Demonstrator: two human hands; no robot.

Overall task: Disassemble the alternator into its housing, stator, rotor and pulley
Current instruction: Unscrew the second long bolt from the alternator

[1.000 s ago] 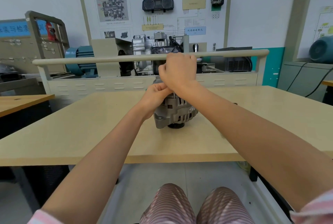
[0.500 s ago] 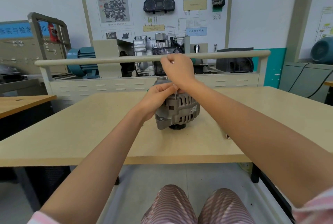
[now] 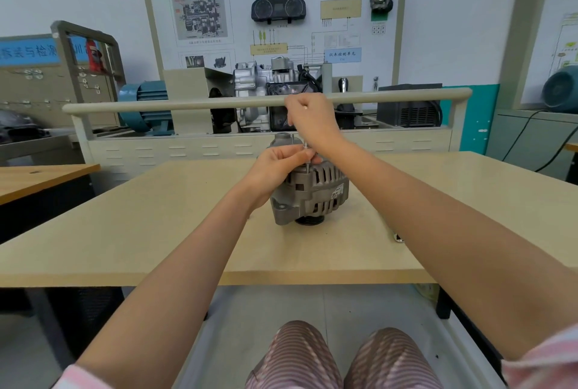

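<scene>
Alternator (image 3: 311, 191): stands on the tabletop (image 3: 156, 232) with its dark pulley (image 3: 309, 220) underneath, so the rear housing and its fasteners face up where the hands can reach them; landmark for what follows.
Long bolt (image 3: 307, 157): a thin bolt stands upright out of the alternator's top edge, partly drawn up, judging by the length showing.
Left hand (image 3: 276, 169): rests on the alternator's upper left, fingers curled round the housing rim and pinching near the bolt's foot, apparently to steady the body against twisting.
Right hand (image 3: 309, 121): raised above the alternator, fingers clenched; whether they grasp the bolt's upper end or a small driver I cannot tell, as the hand hides it.
Small metal piece (image 3: 398, 237): lies on the tabletop to the right of the alternator, well apart; too small to identify.
Stage: early, a judgement; housing halves look joined, and stator and rotor are not visible.
Risk: body may tip on its narrow pulley.
</scene>
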